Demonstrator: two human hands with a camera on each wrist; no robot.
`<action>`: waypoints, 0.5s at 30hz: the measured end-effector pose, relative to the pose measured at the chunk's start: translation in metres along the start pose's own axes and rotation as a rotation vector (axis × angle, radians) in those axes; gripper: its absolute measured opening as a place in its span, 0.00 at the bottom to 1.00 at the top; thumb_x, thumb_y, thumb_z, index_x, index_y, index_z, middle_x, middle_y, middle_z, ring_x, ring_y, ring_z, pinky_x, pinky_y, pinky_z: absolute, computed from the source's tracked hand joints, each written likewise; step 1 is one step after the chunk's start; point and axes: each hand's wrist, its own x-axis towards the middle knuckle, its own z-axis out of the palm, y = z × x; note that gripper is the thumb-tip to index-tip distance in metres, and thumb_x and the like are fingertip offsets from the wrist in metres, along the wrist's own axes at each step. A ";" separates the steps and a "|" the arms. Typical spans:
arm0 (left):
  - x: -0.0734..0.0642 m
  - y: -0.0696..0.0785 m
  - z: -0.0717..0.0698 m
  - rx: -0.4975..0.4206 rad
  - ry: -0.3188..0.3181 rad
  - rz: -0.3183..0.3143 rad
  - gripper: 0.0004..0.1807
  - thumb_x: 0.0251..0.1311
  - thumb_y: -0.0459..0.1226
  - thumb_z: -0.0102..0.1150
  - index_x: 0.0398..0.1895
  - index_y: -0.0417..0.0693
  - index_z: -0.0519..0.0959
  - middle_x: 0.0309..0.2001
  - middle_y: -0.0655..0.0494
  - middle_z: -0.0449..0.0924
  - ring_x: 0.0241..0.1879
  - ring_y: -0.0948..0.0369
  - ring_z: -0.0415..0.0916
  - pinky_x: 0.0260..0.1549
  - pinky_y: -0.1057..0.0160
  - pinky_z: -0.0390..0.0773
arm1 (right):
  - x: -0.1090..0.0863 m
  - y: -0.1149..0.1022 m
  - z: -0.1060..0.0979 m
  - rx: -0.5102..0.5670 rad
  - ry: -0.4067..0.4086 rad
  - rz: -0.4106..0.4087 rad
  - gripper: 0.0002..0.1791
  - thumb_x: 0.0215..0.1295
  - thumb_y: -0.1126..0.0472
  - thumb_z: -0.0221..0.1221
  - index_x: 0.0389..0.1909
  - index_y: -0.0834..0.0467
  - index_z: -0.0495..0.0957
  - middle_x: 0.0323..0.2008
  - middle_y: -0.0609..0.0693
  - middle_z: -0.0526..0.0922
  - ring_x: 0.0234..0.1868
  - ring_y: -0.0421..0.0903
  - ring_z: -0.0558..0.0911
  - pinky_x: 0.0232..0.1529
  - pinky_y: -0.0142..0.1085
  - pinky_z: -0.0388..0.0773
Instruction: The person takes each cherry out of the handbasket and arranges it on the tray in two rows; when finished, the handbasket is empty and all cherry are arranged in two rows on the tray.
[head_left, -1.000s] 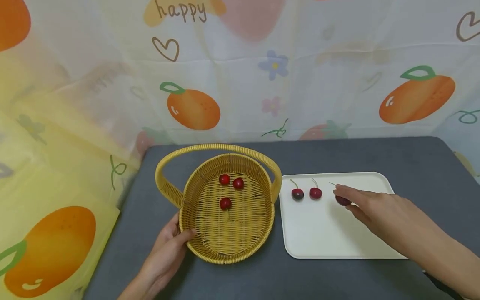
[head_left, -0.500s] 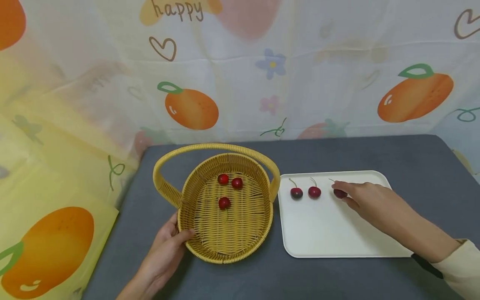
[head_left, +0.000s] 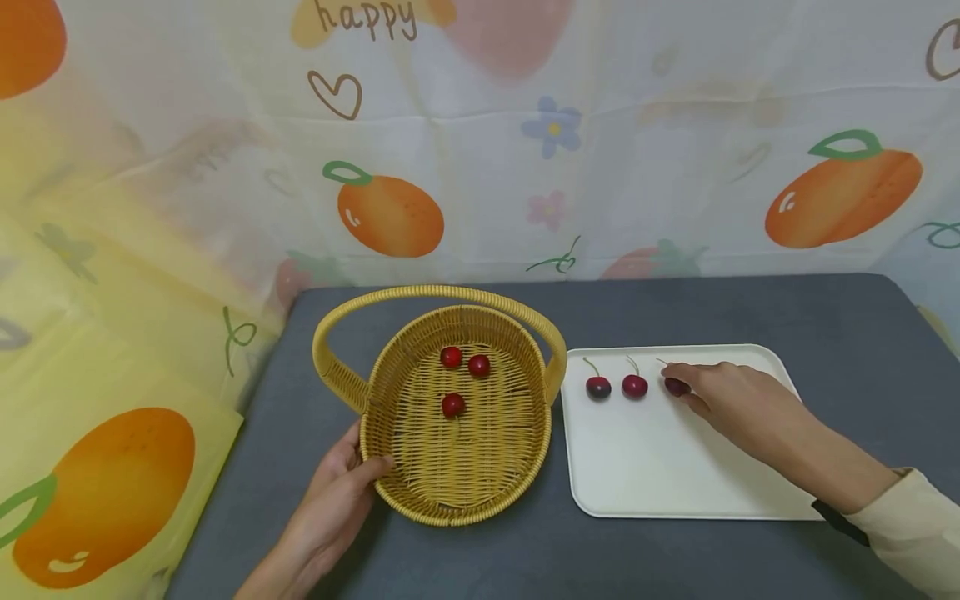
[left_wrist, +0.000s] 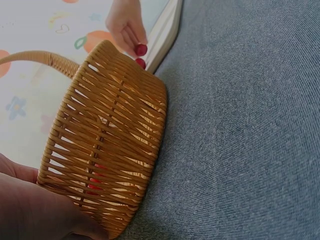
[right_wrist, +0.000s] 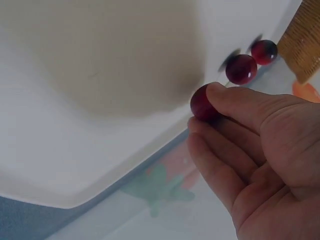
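My left hand (head_left: 333, 492) grips the near left rim of a yellow wicker basket (head_left: 528, 475), thumb over the edge. Inside the basket lie three red cherries (head_left: 453, 405), spread over its woven floor. To the right, my right hand (head_left: 738, 408) pinches a dark red cherry (right_wrist: 202, 104) between thumb and fingers, over the white tray (head_left: 675, 475). Left of that hand, a stemmed cherry (head_left: 634, 386) and a darker cherry (head_left: 598, 388) lie on the tray in a row. In the left wrist view the basket's side hides most of the tray.
The basket's arched handle (head_left: 442, 292) stands up at its far side. Basket and tray sit close together on a grey cloth-covered table (head_left: 525, 558). Behind the table hangs a fruit-printed curtain (head_left: 480, 167).
My right hand has shifted slightly left along with the cherry, and more of its sleeve shows. The left hand and basket stay in place; the head view sways a little.
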 end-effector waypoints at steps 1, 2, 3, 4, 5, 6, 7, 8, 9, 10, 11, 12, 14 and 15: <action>0.000 0.000 0.000 -0.003 0.000 0.002 0.46 0.71 0.23 0.48 0.87 0.44 0.40 0.84 0.49 0.44 0.81 0.55 0.44 0.73 0.62 0.60 | 0.000 0.000 0.000 0.004 -0.002 -0.001 0.17 0.61 0.67 0.73 0.50 0.53 0.84 0.29 0.44 0.84 0.24 0.40 0.74 0.27 0.39 0.73; 0.000 0.000 0.000 -0.003 0.002 0.003 0.45 0.70 0.23 0.48 0.87 0.44 0.41 0.84 0.48 0.45 0.81 0.55 0.45 0.71 0.65 0.62 | 0.001 0.000 0.001 0.006 -0.001 -0.003 0.17 0.61 0.67 0.73 0.49 0.53 0.84 0.29 0.43 0.83 0.24 0.40 0.73 0.27 0.39 0.72; -0.001 0.000 0.000 -0.003 0.004 0.001 0.45 0.71 0.23 0.48 0.87 0.44 0.41 0.84 0.48 0.45 0.81 0.55 0.45 0.70 0.67 0.63 | 0.001 0.001 0.002 0.011 0.000 -0.004 0.16 0.61 0.68 0.73 0.48 0.52 0.84 0.28 0.42 0.82 0.24 0.40 0.73 0.27 0.39 0.72; 0.000 0.000 0.001 -0.002 0.004 0.000 0.45 0.71 0.23 0.48 0.87 0.44 0.41 0.84 0.48 0.45 0.81 0.55 0.45 0.69 0.68 0.63 | 0.001 0.001 0.002 0.013 0.001 -0.004 0.15 0.61 0.68 0.73 0.47 0.52 0.83 0.28 0.42 0.82 0.24 0.40 0.72 0.27 0.39 0.72; 0.000 0.000 0.001 0.000 0.003 -0.002 0.45 0.71 0.23 0.48 0.87 0.44 0.41 0.84 0.48 0.45 0.81 0.55 0.45 0.70 0.67 0.63 | 0.001 0.001 0.002 0.015 0.003 -0.005 0.15 0.61 0.68 0.72 0.46 0.52 0.83 0.27 0.42 0.81 0.23 0.41 0.72 0.27 0.39 0.71; 0.000 0.001 0.001 0.001 0.004 -0.005 0.45 0.71 0.24 0.48 0.87 0.44 0.41 0.84 0.48 0.45 0.81 0.55 0.45 0.72 0.64 0.61 | 0.001 0.002 0.002 0.014 0.006 -0.005 0.15 0.61 0.68 0.72 0.46 0.52 0.83 0.27 0.42 0.81 0.23 0.41 0.71 0.27 0.39 0.71; 0.000 0.001 0.001 0.003 0.004 -0.007 0.45 0.71 0.24 0.48 0.87 0.44 0.41 0.84 0.48 0.45 0.81 0.55 0.44 0.74 0.61 0.59 | 0.001 0.002 0.003 0.014 0.007 -0.005 0.15 0.61 0.69 0.72 0.45 0.51 0.83 0.27 0.42 0.80 0.23 0.41 0.71 0.27 0.39 0.71; 0.000 0.001 0.001 0.005 0.006 -0.011 0.45 0.71 0.24 0.48 0.87 0.44 0.40 0.84 0.49 0.44 0.81 0.55 0.44 0.75 0.58 0.56 | 0.001 0.002 0.003 0.013 0.006 -0.004 0.14 0.61 0.69 0.72 0.44 0.51 0.82 0.27 0.41 0.79 0.23 0.41 0.70 0.27 0.38 0.70; 0.000 0.001 0.001 0.007 0.008 -0.014 0.46 0.71 0.24 0.48 0.87 0.44 0.40 0.84 0.49 0.44 0.81 0.55 0.43 0.76 0.56 0.54 | 0.001 0.003 0.003 0.011 0.005 -0.006 0.14 0.61 0.69 0.72 0.44 0.51 0.82 0.26 0.41 0.78 0.23 0.41 0.70 0.27 0.38 0.70; 0.000 0.002 0.001 0.008 0.009 -0.016 0.46 0.71 0.24 0.48 0.87 0.45 0.40 0.84 0.49 0.43 0.81 0.56 0.43 0.77 0.54 0.52 | 0.002 0.003 0.003 0.009 0.003 -0.006 0.14 0.61 0.69 0.72 0.43 0.51 0.82 0.26 0.41 0.77 0.23 0.41 0.70 0.27 0.38 0.69; 0.000 0.002 0.001 0.007 0.010 -0.019 0.46 0.71 0.24 0.48 0.87 0.45 0.39 0.84 0.49 0.43 0.81 0.56 0.43 0.77 0.53 0.51 | 0.002 0.003 0.003 0.008 0.001 -0.004 0.14 0.61 0.69 0.72 0.42 0.51 0.82 0.26 0.41 0.77 0.23 0.41 0.70 0.27 0.38 0.69; 0.000 0.002 0.001 0.006 0.012 -0.021 0.46 0.71 0.24 0.48 0.87 0.45 0.39 0.85 0.50 0.43 0.82 0.56 0.43 0.77 0.53 0.51 | 0.002 0.003 0.003 0.007 -0.001 -0.004 0.14 0.61 0.69 0.72 0.43 0.51 0.82 0.26 0.41 0.77 0.23 0.41 0.70 0.27 0.37 0.69; 0.000 0.002 0.001 0.005 0.015 -0.025 0.47 0.71 0.23 0.48 0.87 0.46 0.38 0.85 0.50 0.42 0.82 0.56 0.43 0.77 0.53 0.51 | 0.003 0.003 0.003 0.012 -0.004 -0.001 0.15 0.61 0.69 0.72 0.44 0.51 0.82 0.26 0.41 0.77 0.23 0.41 0.70 0.27 0.37 0.69; 0.000 0.002 0.001 0.003 0.015 -0.026 0.47 0.71 0.23 0.48 0.87 0.46 0.38 0.85 0.50 0.42 0.82 0.56 0.43 0.77 0.52 0.51 | 0.003 0.004 0.003 0.014 -0.005 -0.001 0.15 0.61 0.69 0.72 0.44 0.51 0.83 0.26 0.41 0.78 0.24 0.41 0.71 0.27 0.37 0.70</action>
